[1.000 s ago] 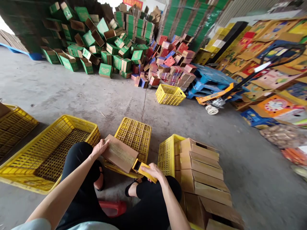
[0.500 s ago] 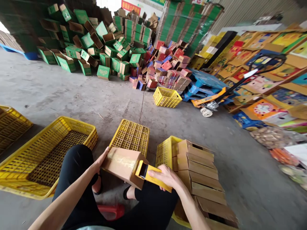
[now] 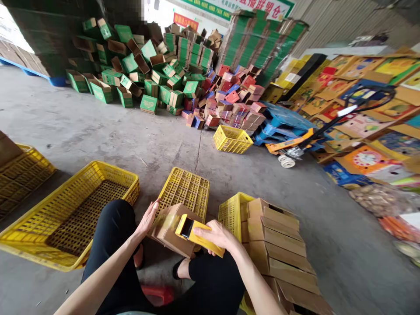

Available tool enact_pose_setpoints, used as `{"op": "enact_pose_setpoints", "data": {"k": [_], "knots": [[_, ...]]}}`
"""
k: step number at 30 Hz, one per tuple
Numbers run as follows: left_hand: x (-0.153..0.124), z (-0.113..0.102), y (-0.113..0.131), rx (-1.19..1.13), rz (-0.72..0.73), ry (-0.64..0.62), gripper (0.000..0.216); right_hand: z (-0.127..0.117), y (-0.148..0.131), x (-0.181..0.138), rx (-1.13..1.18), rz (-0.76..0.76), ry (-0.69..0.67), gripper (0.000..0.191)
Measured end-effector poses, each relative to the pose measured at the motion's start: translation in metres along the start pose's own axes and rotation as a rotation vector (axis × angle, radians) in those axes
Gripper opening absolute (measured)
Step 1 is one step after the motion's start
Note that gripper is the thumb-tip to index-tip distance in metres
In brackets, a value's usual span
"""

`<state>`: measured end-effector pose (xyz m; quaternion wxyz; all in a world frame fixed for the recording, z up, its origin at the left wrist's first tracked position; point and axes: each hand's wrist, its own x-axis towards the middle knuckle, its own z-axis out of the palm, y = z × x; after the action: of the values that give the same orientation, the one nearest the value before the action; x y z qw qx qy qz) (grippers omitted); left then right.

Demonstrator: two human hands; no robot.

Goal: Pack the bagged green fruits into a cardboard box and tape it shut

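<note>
A brown cardboard box (image 3: 175, 227) with shiny tape on it stands tilted in front of my knees, at the near end of an upturned yellow crate (image 3: 187, 188). My left hand (image 3: 149, 218) lies along the box's left side, fingers stretched out. Gripped in my right hand (image 3: 216, 236) is a yellow hand-held tool (image 3: 200, 238) with a dark window at its front end; its exact kind is unclear. That front end is over the box's right part; I cannot tell whether they touch.
To my right, a yellow crate (image 3: 229, 212) holds a row of cardboard boxes (image 3: 285, 245). A yellow basket (image 3: 114, 175) stands left, with another crate (image 3: 29, 179) beyond. Farther off are a small crate (image 3: 232, 139), a pallet jack (image 3: 292, 148) and heaped green boxes (image 3: 149, 104).
The box has turned and tilted, showing a different face. My right hand has moved the yellow tool a little left, farther over the box. The whole view has shifted slightly.
</note>
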<state>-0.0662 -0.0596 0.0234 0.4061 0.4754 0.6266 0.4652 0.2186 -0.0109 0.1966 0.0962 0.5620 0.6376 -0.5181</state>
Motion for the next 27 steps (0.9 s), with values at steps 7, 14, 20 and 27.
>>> {"op": "enact_pose_setpoints", "data": {"k": [7, 14, 20, 27], "knots": [[-0.02, -0.03, 0.057, 0.378, 0.697, -0.447, 0.075, 0.004, -0.024, 0.014, -0.016, -0.048, -0.045, 0.043], [-0.015, -0.034, 0.039, 0.734, 0.892, -0.423, 0.112, 0.011, -0.023, 0.014, 0.02, -0.065, -0.031, 0.042], [-0.012, -0.033, 0.035, 0.808, 0.927, -0.371, 0.11, 0.011, -0.019, 0.013, 0.051, -0.076, -0.073, 0.045], [-0.009, -0.035, 0.028, 0.823, 0.931, -0.355, 0.101, 0.015, -0.01, 0.009, 0.066, -0.085, -0.064, 0.044]]}}
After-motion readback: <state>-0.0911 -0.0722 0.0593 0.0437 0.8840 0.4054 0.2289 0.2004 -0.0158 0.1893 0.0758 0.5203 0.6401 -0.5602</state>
